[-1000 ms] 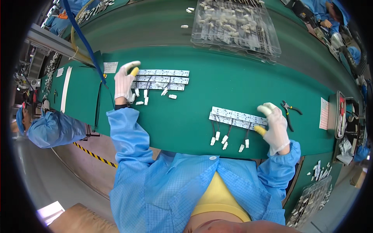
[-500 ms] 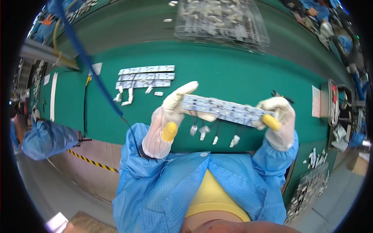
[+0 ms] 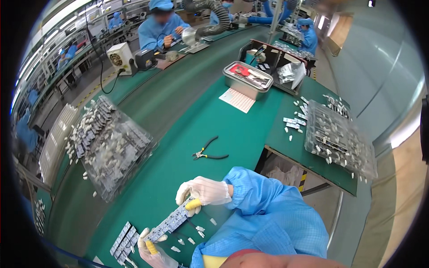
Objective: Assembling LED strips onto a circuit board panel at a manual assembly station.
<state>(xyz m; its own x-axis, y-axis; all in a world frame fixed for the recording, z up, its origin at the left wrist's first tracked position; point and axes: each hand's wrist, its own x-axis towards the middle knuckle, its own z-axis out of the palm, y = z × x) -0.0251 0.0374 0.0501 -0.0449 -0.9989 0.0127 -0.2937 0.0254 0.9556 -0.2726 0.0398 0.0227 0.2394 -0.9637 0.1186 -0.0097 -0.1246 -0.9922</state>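
Both my hands, in white gloves with yellow finger covers, hold a narrow light-coloured LED circuit board (image 3: 170, 222) by its two ends. My left hand (image 3: 154, 251) is closed on the near-left end, and my right hand (image 3: 203, 193) pinches the far-right end, its yellow-covered finger lying on the board. Short dark wires with white connectors (image 3: 199, 229) hang from the board's lower edge. Several similar circuit boards (image 3: 125, 241) lie side by side on the green mat, just left of my left hand. Beyond my right hand rest cutting pliers (image 3: 209, 152) with black and yellow handles, jaws apart.
Clear plastic trays heaped with white-connector parts stand on the left (image 3: 116, 152) and on the right side table (image 3: 339, 134). Farther off are a metal tin of tools (image 3: 248, 79), a dotted sheet (image 3: 237, 100) and an open bin (image 3: 281, 67). A co-worker (image 3: 163, 29) sits across the conveyor.
The view has swung toward the right, bringing the pliers, tin and co-workers' stations into sight. The board stays in both my hands and now slants across the lower left of the picture.
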